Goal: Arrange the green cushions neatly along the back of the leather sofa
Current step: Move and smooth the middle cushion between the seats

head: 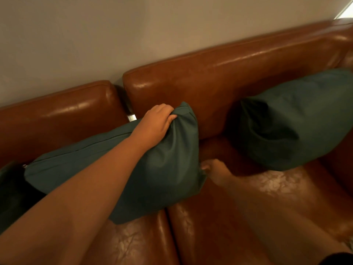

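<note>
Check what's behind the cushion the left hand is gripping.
Behind the held cushion are the brown leather backrests and the gap between them. The left hand pinches its top corner; the right hand is at its lower edge. The lower backrest and seat crease are covered.

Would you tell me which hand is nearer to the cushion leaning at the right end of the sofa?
Right. The right hand is just left of that cushion; the left hand grips another cushion's top corner, farther off.
</note>
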`<state>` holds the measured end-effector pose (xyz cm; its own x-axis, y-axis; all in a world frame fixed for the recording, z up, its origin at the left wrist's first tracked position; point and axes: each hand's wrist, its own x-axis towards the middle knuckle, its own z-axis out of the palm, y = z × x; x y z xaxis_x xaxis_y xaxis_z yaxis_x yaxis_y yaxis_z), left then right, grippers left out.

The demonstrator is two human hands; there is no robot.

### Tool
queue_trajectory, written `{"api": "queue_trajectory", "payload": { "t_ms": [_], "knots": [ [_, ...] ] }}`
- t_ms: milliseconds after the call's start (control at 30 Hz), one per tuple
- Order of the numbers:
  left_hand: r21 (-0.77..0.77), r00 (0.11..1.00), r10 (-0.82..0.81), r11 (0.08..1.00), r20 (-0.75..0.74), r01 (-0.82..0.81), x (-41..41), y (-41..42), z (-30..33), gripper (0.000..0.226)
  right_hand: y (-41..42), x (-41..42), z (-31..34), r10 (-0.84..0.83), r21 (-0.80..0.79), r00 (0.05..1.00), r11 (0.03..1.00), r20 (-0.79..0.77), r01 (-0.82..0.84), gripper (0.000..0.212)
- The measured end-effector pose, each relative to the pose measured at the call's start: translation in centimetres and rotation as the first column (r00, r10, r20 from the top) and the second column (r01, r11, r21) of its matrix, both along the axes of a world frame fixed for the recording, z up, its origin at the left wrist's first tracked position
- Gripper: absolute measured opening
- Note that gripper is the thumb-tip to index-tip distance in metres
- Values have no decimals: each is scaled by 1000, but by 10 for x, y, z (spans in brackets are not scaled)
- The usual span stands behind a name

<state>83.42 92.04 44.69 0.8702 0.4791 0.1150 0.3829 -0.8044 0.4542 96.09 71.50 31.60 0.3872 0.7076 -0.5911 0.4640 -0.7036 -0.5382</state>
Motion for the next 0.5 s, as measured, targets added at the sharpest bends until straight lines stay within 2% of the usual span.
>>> {"api": "queue_trajectory", "payload": {
  "t_ms": [67, 133, 200, 233, 300, 367, 433, 500],
  "knots": [
    [30, 1000, -12, 999, 23, 11, -1, 3, -4, 35, 1, -16, -18, 10, -42, 1000, 999, 7, -9, 19],
    [51, 998, -34, 998, 52, 31, -2, 7, -6, 41, 4, -28, -33, -59, 9, 998, 998, 34, 59, 19],
    [66, 992, -52, 997, 111, 44, -3, 10, -8, 37, 5, -32, -54, -32, 26, 986, 999, 166, 28, 23],
    [74, 989, -55, 996, 140, 45, -4, 10, -8, 35, 4, -30, -68, 53, 2, 972, 998, 231, -55, 21],
    [82, 982, -52, 996, 180, 37, -4, 12, -11, 33, 3, -21, -87, 102, -78, 980, 993, 172, -90, 24],
    [81, 978, -46, 996, 204, 30, -2, 13, -14, 33, 6, -16, -96, 128, -126, 957, 987, 262, -98, 28],
    [71, 975, -36, 997, 221, 21, -1, 15, -16, 32, 6, -15, -94, 133, -104, 946, 989, 295, -107, 22],
    [64, 973, -22, 998, 231, 7, 1, 17, -16, 31, 0, -12, -97, 76, 3, 960, 997, 270, -79, 18]
  ]
}}
